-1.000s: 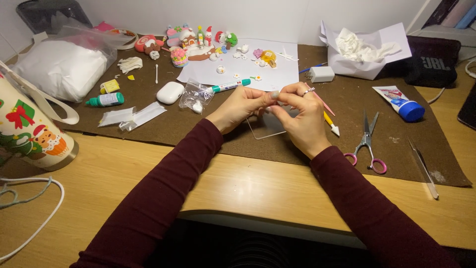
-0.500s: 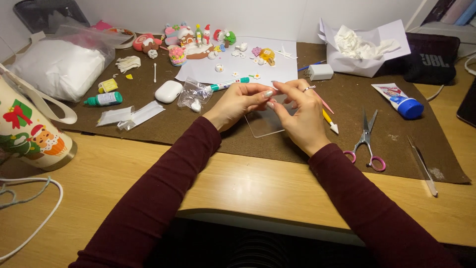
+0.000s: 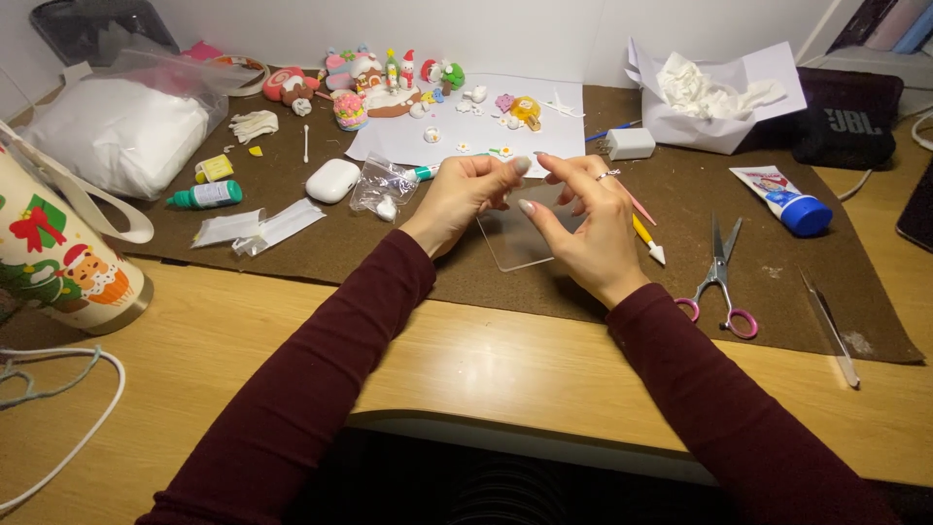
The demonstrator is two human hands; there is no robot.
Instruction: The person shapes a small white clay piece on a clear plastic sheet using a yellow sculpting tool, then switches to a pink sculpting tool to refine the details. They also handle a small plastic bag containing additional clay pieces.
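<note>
Head view: both hands raised over clear plastic sheet (image 3: 520, 238).
Left hand (image 3: 465, 194): fingertips pinched together; contents too small to tell.
Right hand (image 3: 583, 219): fingers spread apart, empty.
Paper box (image 3: 724, 102): far right of sheet, holds crumpled tissue (image 3: 705, 87).
Clear bag (image 3: 381, 185): left of sheet, 1 white piece inside.

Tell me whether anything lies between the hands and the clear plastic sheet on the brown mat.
Nothing visible does. The left hand and right hand hover directly above the clear plastic sheet, fingers pinched together. The yellow-handled tool lies beside it, to the right.

2 hands (image 3: 466, 194) (image 3: 583, 228), 1 scissors (image 3: 717, 277) — 1 tweezers (image 3: 831, 326)
</note>
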